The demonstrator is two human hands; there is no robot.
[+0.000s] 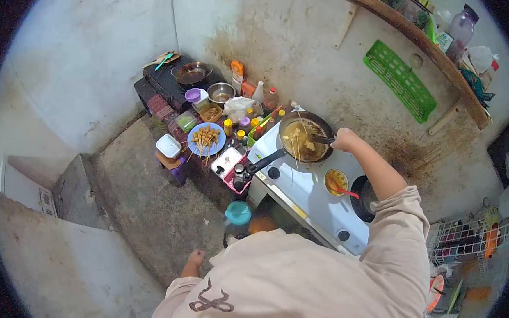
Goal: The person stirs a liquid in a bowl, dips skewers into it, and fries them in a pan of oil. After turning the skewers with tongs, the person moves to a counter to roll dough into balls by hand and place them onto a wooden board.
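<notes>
My right hand (342, 140) is closed around a dark cooking utensil (322, 139), whose far end reaches into the frying pan (329, 123). Light-brown food pieces (309, 146) lie in yellowish oil, and thin skewers (294, 151) stick out over the pan's near rim. The pan sits on a white stove (303, 191), its black handle (266, 160) pointing left. Low at my side hangs my left hand (196, 257), its fingers loosely curled with nothing visible in them.
Right of the pan stands a patterned bowl (336, 181) with a red spoon (347, 193). A blue plate of skewered food (207, 140), a white container (168, 146), bottles and bowls crowd the left side. A wooden shelf (413, 44) juts from the wall, and a teal-lidded container (238, 213) stands below the stove.
</notes>
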